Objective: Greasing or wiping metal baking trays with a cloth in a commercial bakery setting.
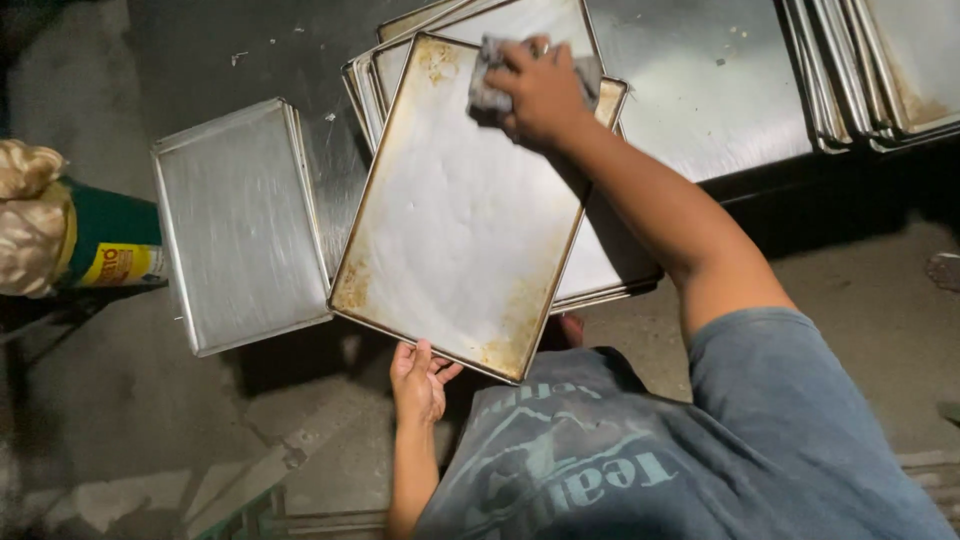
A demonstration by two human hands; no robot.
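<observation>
A stained metal baking tray (450, 220) lies tilted on a stack of similar trays (610, 265). Brown residue marks its corners and rim. My right hand (545, 95) presses a crumpled grey cloth (487, 95) against the tray's far end. Palm up at the near edge, my left hand (418, 378) has its fingertips under the rim and props the tray. My blue-grey shirt fills the lower right.
Another tray (240, 230) lies upside down to the left, overhanging the steel table (700, 90). More trays are stacked at the far right (880, 70). A green can with a yellow label (110, 245) and a beige bundle (25, 215) sit at the left edge. Concrete floor lies below.
</observation>
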